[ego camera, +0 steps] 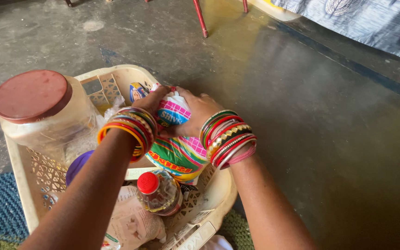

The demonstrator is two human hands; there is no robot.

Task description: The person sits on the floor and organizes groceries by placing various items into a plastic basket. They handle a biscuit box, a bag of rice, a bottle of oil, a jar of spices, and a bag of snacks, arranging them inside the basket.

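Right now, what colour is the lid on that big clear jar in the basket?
The jar's lid is a dull reddish brown, seen best in the head view.

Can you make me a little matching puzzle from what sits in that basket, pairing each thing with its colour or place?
Things:
1. Big clear jar
2. Small bottle of amber liquid
3. Colourful printed bag
4. Basket

Descriptions:
A. Bright red cap, near the basket's front rim
B. Cream plastic with lattice sides
C. Wide brown lid, at the basket's left end
D. Gripped at its top by the left hand and right hand

Pairs: 1-C, 2-A, 3-D, 4-B
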